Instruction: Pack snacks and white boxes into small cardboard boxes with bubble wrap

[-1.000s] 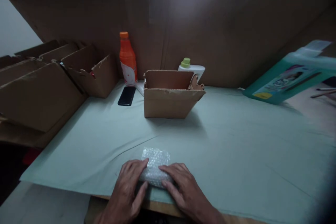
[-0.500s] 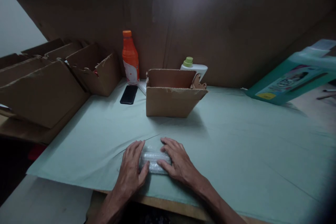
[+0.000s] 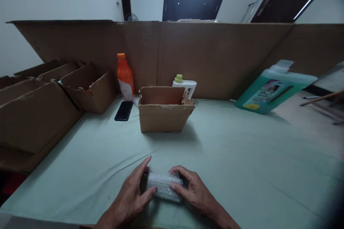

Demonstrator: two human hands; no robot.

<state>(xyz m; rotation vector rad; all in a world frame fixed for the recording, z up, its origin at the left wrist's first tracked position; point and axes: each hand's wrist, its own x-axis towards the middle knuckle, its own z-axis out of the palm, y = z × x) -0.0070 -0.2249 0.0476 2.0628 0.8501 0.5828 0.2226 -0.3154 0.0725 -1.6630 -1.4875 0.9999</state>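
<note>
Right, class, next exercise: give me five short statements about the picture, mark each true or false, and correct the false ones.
1. Both the left hand and the right hand touch the bubble-wrap bundle. True.
2. The phone lies to the right of the open cardboard box in the middle. False: it lies to the left of that box.
3. The orange bottle has an orange cap. True.
4. The white bottle stands in front of the open cardboard box. False: it is behind the box, partly hidden by it.
5. The green jug is to the left of the orange bottle. False: it is to the right.
</note>
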